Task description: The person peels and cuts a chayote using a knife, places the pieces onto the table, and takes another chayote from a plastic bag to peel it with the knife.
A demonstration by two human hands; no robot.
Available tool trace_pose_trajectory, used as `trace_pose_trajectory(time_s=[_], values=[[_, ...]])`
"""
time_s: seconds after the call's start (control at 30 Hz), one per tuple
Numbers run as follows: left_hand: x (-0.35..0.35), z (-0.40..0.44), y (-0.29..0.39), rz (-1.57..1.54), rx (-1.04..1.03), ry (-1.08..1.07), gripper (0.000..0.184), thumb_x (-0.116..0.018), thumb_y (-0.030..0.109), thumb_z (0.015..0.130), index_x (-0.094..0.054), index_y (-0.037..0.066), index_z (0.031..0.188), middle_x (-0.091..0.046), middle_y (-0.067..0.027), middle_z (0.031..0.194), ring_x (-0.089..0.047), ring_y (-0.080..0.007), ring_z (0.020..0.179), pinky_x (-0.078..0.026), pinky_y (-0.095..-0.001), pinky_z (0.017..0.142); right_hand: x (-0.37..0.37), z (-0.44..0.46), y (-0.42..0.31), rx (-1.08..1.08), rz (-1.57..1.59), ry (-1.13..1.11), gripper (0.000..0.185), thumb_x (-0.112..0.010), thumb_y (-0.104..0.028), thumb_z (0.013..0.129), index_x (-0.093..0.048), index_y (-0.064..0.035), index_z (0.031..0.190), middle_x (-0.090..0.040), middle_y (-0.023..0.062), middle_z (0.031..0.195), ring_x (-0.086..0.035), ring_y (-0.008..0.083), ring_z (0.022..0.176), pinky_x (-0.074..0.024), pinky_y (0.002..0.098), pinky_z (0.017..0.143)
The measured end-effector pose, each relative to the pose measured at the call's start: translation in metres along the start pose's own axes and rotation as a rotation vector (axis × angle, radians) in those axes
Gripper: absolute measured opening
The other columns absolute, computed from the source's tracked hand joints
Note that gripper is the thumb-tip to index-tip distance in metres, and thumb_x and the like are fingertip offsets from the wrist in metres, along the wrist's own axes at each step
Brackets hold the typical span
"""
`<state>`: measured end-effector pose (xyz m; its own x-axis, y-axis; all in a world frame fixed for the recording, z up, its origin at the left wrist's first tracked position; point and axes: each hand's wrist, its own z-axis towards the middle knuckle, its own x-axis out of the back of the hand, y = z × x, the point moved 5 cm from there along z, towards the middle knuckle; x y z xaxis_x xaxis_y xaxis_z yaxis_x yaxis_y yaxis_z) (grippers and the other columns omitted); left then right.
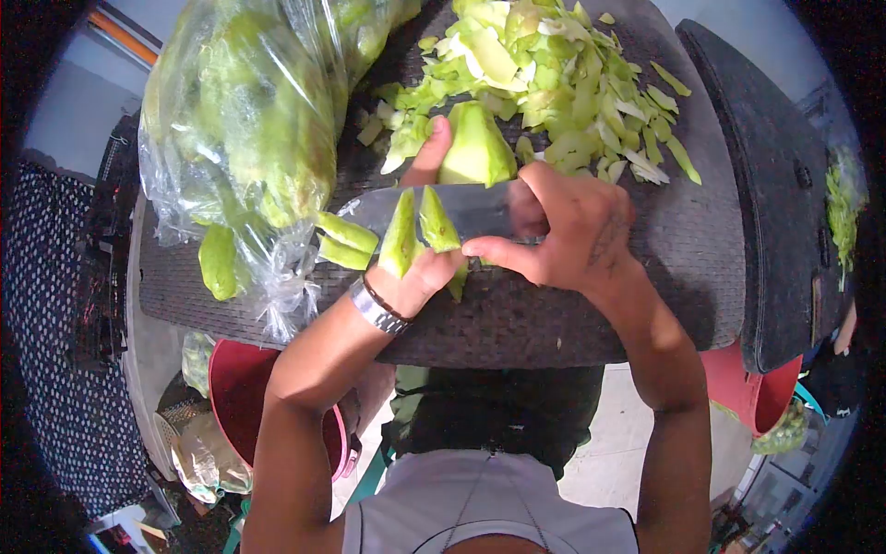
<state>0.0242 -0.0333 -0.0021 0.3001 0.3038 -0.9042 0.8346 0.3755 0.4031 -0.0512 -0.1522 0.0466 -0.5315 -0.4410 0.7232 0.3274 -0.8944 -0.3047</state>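
My left hand (426, 275) is closed around a partly peeled pale green fruit (474, 146), its thumb up along the fruit's left side; the knife hides part of this hand. My right hand (574, 226) grips a broad-bladed knife (475, 210), its blade lying across the fruit and pointing left. Against the blade are two green-skinned slivers, a longer one (399, 235) and a shorter one (437, 220). Further green pieces (347, 242) lie by the blade's tip. I cannot tell how deep the edge sits in the fruit.
A clear plastic bag (249, 120) of green fruits stands at the left of the dark woven tabletop (544, 328), with a loose green fruit (218, 262) beside it. Peelings (563, 83) are heaped at the back. A red bucket (231, 388) stands below the front left edge, another red container (757, 388) at right.
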Motion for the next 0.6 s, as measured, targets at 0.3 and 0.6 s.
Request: trace_pose_trajectory(time_s=[0.3,0.6], values=[[0.007,-0.005,0.008,0.280,-0.426,0.296,0.051,-0.050,0.049,0.107,-0.050,0.013,0.143,-0.067,-0.0157,0.126,-0.071,-0.0268,0.108,-0.062,-0.0460,0.081,0.010,0.004,0.038,-0.248,0.077,-0.048,0.060,-0.083,-0.065,0.075,-0.060,-0.0089,0.079,-0.057,0.0012,0.058,-0.060,0.0195,0.050,-0.0468,0.0352,0.049],[0.009,-0.009,-0.001,-0.007,-0.426,0.287,0.043,-0.055,0.042,0.107,-0.062,0.006,0.129,-0.073,-0.0086,0.110,-0.072,-0.0244,0.102,-0.059,-0.0440,0.088,0.010,0.004,0.028,-0.324,0.198,-0.110,0.060,-0.082,-0.063,0.076,-0.062,-0.0077,0.085,-0.062,0.0049,0.059,-0.066,0.0231,0.053,-0.0526,0.0363,0.054]])
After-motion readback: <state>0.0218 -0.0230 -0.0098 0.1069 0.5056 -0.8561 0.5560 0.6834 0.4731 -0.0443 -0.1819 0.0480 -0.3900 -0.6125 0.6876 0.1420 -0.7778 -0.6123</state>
